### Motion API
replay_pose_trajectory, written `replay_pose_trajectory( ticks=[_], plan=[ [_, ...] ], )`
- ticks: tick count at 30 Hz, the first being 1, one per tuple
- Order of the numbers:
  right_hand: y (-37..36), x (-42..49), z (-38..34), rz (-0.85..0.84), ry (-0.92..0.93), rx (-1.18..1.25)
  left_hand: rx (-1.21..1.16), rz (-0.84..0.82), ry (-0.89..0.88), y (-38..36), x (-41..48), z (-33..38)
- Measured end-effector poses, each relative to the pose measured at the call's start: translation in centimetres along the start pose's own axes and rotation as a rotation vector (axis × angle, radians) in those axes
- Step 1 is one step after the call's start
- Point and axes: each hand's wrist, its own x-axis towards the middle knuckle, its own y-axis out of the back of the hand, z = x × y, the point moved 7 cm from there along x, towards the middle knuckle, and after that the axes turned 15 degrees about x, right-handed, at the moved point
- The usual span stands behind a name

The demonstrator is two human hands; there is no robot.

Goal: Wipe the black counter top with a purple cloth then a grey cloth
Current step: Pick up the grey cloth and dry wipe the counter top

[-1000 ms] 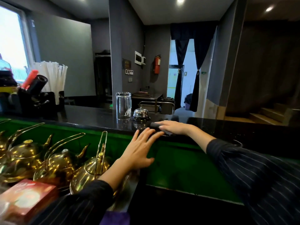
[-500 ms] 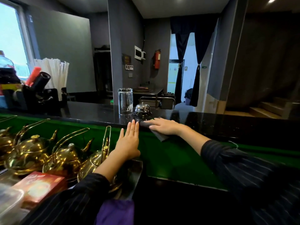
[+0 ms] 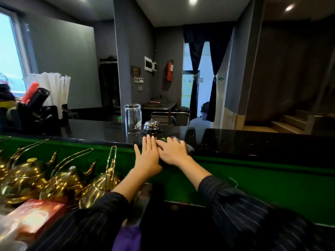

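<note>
A glossy black counter top (image 3: 253, 142) runs across the view above a green front panel. My right hand (image 3: 172, 151) lies flat on a grey cloth (image 3: 189, 148) at the counter's near edge, fingers pressing it down. My left hand (image 3: 147, 156) is flat and open beside it, fingertips resting on the counter edge and touching the right hand. A purple cloth (image 3: 129, 239) hangs at the bottom of the view, under my left sleeve.
An upturned clear glass (image 3: 132, 118) and a chrome call bell (image 3: 152, 126) stand just behind my hands. A black holder with white straws (image 3: 52, 93) sits far left. Several brass teapots (image 3: 59, 180) and a red box (image 3: 34, 218) fill the lower shelf.
My left hand has moved up and right to the counter edge beside the right hand. The right hand with the grey cloth has slid slightly left toward the bell.
</note>
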Motion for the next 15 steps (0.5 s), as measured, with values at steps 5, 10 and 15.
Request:
replay_pose_trajectory(
  ticks=[5, 10, 15],
  plan=[
    [4.3, -5.0, 8.1, 0.195, -0.032, -0.031, -0.04, 0.147, -0.208, 1.2, 0.5, 7.7],
    [10.7, -10.9, 21.7, 0.264, -0.333, -0.053, 0.014, 0.077, -0.349, 1.4, 2.4, 13.3],
    [16.0, -16.7, 32.2, 0.377, -0.726, -0.086, 0.113, 0.055, -0.363, 0.5, 3.0, 13.8]
  ],
)
